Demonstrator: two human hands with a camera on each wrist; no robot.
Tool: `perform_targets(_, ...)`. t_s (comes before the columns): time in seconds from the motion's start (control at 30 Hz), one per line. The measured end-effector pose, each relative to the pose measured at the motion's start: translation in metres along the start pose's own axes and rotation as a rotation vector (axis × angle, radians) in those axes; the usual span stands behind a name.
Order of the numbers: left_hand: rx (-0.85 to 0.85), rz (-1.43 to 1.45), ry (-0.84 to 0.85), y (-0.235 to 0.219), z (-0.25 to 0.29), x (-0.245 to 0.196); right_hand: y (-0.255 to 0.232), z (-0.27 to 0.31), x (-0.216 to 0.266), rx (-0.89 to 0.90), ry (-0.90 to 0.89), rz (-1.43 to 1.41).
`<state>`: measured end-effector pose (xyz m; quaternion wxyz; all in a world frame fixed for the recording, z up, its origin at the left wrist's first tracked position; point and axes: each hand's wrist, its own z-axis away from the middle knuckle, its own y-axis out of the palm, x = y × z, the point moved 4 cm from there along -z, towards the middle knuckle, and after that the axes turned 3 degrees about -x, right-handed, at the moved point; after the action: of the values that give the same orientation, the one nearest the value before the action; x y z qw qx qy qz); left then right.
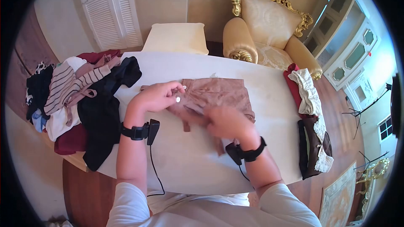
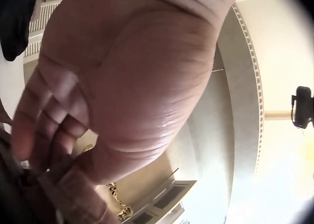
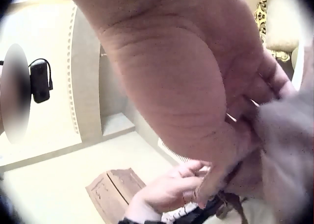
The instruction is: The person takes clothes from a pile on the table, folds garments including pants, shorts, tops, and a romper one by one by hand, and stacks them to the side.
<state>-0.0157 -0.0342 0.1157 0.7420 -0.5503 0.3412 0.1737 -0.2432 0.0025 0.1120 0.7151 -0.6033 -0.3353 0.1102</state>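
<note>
A brown garment lies on the white table in the head view, its near part lifted and blurred. My left hand pinches its left edge between thumb and fingers; in the left wrist view the fingers of that hand close on brown cloth. Over the garment's near right part is my right hand, blurred. The right wrist view has this hand with thumb and fingers gripping the cloth.
A heap of mixed clothes covers the left end of the white table. Folded garments lie along the right edge. Beyond the table stand a cream stool and a gold armchair.
</note>
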Motion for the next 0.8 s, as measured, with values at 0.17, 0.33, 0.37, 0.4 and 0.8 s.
perform_targets(0.17,-0.211,0.133,0.318,-0.007,-0.006,-0.003,-0.061,0.019,-0.025,-0.636,0.029,-0.217)
perform_targets(0.33,-0.318,0.232,0.392,-0.005,0.016,-0.047,-0.085,0.036,-0.016,-0.824,-0.043,-0.242)
perform_targets(0.37,-0.317,0.228,0.395,-0.005,0.017,-0.054,-0.087,0.038,-0.016,-0.840,-0.033,-0.231)
perform_targets(0.4,-0.378,0.104,0.305,-0.007,0.017,-0.057,-0.089,0.042,-0.018,-0.845,-0.034,-0.230)
perform_targets(0.8,-0.195,0.505,0.374,-0.023,0.078,-0.090,-0.131,0.113,-0.016,-0.819,-0.077,-0.669)
